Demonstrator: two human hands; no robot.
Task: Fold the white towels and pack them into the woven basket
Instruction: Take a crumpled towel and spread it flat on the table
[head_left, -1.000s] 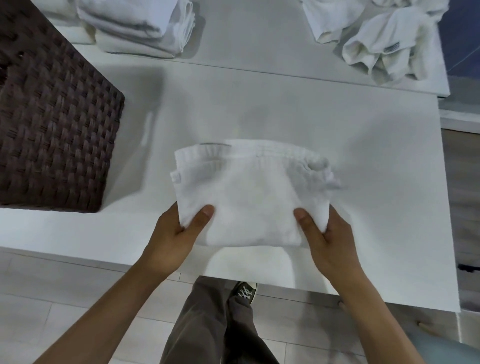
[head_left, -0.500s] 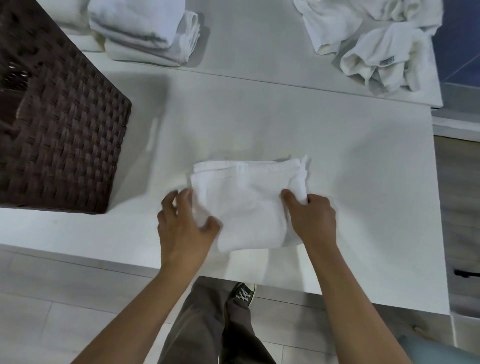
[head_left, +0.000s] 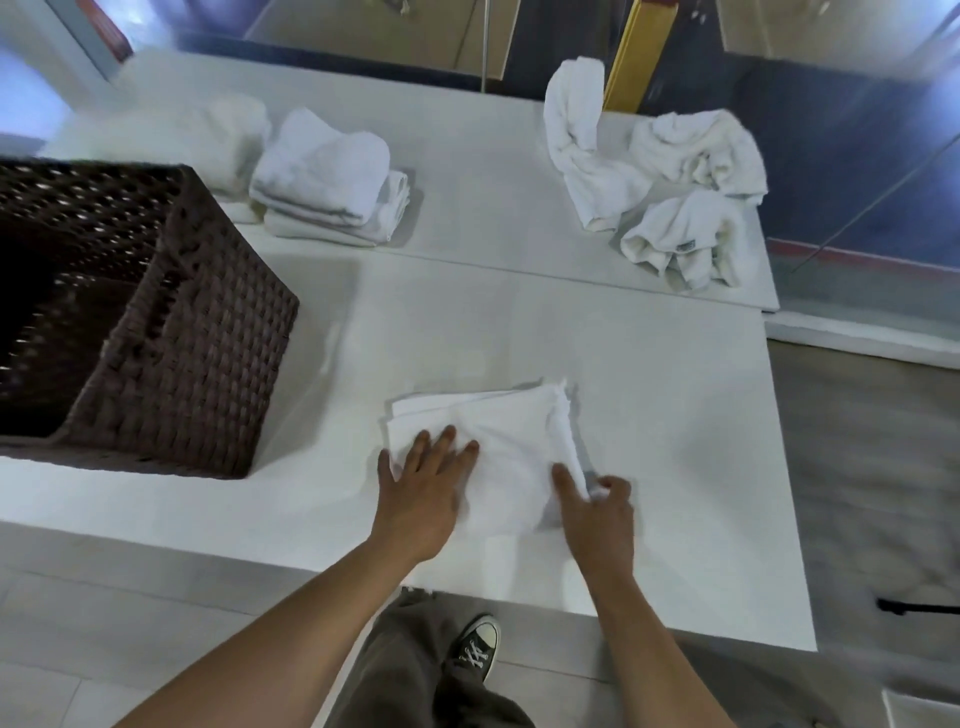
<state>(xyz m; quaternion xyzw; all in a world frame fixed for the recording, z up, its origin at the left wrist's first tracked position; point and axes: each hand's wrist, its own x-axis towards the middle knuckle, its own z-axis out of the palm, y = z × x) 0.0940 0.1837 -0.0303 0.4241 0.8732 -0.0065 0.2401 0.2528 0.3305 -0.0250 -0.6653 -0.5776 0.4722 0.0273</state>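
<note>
A folded white towel (head_left: 498, 441) lies flat on the white table (head_left: 675, 415) near its front edge. My left hand (head_left: 421, 493) presses on the towel's left part with straight, spread fingers. My right hand (head_left: 597, 509) pinches the towel's near right corner between forefinger and thumb. The dark brown woven basket (head_left: 197, 374) stands at the left of the table; its inside is dark, and no towel shows in it. A stack of folded towels (head_left: 332, 182) sits behind the basket. Several crumpled towels (head_left: 660, 176) lie at the far right.
The table's front edge runs just behind my wrists, with my trouser leg and a black sneaker (head_left: 475, 649) on the tiled floor below. A yellow post (head_left: 644, 52) rises behind the crumpled towels. A seam (head_left: 519, 265) crosses the table.
The towel was folded smaller a second ago. Since then my left hand has slid onto its top and flattened out, and my right hand has dropped to the near right corner. The view tilted up.
</note>
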